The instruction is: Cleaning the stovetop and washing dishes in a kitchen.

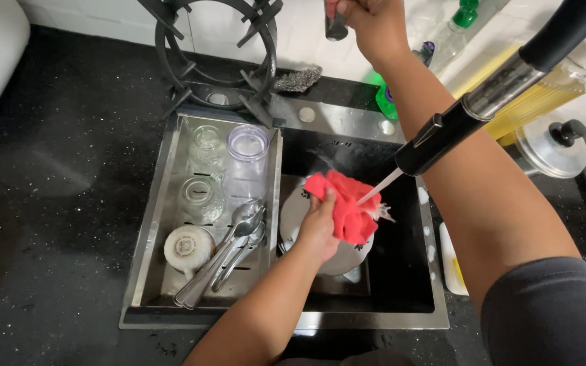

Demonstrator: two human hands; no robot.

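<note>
Here, at the left of the sink [435,298], a metal tray [145,257] holds two clear jars [206,149], a plastic cup [247,146], a white lid [188,247] and some spoons [235,247]; none of it is touched. Just right of the tray, the left hand [317,227] is closed around a red cloth [344,203], pinching it over a round plate [300,210] low in the basin. A thin stream from the black tap head [442,139] lands on the cloth's right edge. To rinse it well, I judge the cloth should sit squarely under the stream and be squeezed over the basin, clear of the tray. Farther right and up, the right hand [367,20] is wrapped tightly around the tap lever [336,26]; gentle flow would limit splashing.
</note>
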